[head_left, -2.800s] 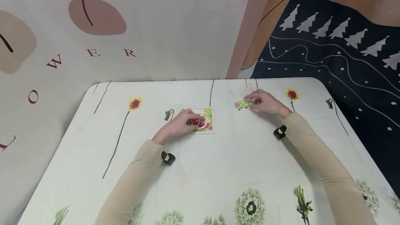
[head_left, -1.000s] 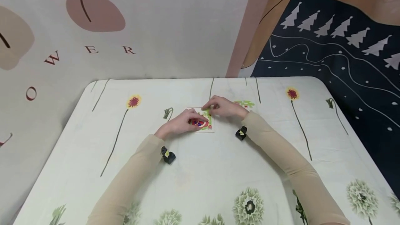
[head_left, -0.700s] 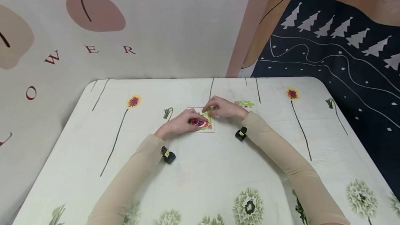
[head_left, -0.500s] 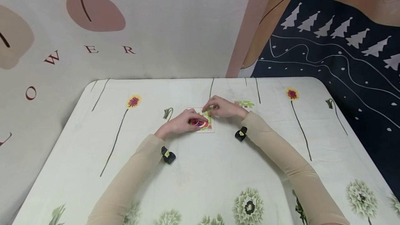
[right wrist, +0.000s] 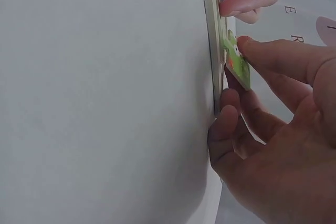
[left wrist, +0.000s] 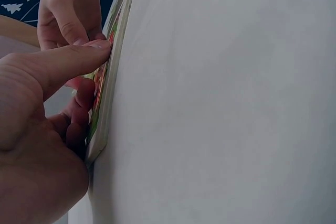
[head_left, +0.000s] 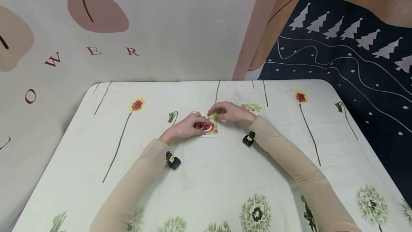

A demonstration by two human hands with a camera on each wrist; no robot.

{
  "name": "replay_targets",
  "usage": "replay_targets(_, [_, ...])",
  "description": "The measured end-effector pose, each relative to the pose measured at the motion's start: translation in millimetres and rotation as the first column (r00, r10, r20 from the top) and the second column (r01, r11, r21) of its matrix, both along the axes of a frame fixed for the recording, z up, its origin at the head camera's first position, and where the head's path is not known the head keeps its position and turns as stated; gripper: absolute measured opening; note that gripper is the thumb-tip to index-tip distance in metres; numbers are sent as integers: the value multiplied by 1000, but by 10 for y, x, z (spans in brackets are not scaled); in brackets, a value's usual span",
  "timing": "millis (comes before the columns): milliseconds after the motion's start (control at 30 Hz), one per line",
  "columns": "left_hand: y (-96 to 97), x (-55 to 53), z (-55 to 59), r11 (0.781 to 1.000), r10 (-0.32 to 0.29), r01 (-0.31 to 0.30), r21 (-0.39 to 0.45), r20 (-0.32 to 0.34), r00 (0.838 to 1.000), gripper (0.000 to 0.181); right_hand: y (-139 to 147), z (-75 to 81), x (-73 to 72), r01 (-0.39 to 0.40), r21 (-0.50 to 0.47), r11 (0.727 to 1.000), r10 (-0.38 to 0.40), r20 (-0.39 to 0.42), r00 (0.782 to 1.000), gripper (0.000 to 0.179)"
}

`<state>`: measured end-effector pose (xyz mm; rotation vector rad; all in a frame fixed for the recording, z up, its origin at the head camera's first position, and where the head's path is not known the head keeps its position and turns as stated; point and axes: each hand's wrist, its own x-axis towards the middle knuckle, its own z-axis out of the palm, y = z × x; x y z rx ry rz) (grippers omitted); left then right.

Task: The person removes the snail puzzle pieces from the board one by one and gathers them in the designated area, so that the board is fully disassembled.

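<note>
A small square puzzle (head_left: 216, 131) with a colourful picture and pale border lies flat on the table. My left hand (head_left: 186, 126) rests on its left part, thumb and fingertips pressing the picture; the left wrist view shows the thumb (left wrist: 73, 64) laid along the puzzle face. At the far right corner of the puzzle is my right hand (head_left: 230, 112). It pinches a green puzzle piece (right wrist: 240, 61) between thumb and fingers, tilted up from the board (right wrist: 212, 35) with one edge right at it. Both hands cover much of the picture.
More green puzzle pieces (head_left: 252, 107) lie on the table to the right, just beyond the right wrist. A white cloth (head_left: 206, 174) printed with flowers covers the table. A pale wall (head_left: 180, 28) rises behind its far edge, with a dark printed panel (head_left: 322, 56) at the right.
My right hand has come left from the loose pieces to the puzzle's far right corner, bringing a green piece, and has just dipped slightly nearer. My left hand has stayed on the puzzle.
</note>
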<state>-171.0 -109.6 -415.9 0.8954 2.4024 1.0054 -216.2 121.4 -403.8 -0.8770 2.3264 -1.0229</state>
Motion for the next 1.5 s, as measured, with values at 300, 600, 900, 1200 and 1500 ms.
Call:
replay_targets(300, [-9,-10,-22,1000,-15,15,10,-22,1000,36,-14,0,9,69,-20,997,-69,-1,998,20])
replay_targets(600, [7,-38,-22,1000,-19,19,1,-5,1000,36,40,20,36,172,-21,985,-172,7,985,31])
replay_targets(900, [16,-26,4,1000,-12,12,-19,1,1000,40,193,51,96,201,-37,979,-201,-14,979,40])
replay_targets(1200, [17,-12,19,1000,1,-1,-25,15,1000,40,387,85,135,251,-6,968,-251,14,968,38])
replay_targets(1500, [11,-16,15,1000,-12,12,-20,-12,1000,41,614,117,169,267,9,964,-267,10,964,39])
